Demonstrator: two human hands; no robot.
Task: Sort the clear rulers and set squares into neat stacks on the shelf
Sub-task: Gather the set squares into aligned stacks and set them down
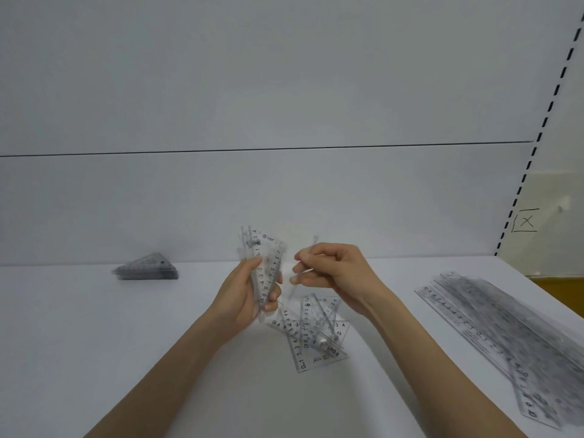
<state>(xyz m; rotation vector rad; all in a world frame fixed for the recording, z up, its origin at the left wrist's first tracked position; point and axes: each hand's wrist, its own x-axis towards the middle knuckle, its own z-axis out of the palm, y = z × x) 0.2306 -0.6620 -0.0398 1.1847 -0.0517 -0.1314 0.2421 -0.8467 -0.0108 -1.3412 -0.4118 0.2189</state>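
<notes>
My left hand (245, 295) grips a small bundle of clear set squares (264, 263), held upright above the white shelf (126, 358). Beside it, my right hand (331, 268) pinches one clear set square (305, 267) seen nearly edge-on, close to the bundle. Below my hands a loose pile of clear set squares (316, 335) lies scattered on the shelf. A neat stack of set squares (147, 268) sits at the back left. A long stack of clear rulers (505, 330) lies along the right side.
The shelf's white back panel (284, 200) rises just behind my hands. A perforated upright (537, 137) borders the shelf at the right, with a marked wall and a yellow surface (559, 286) beyond it.
</notes>
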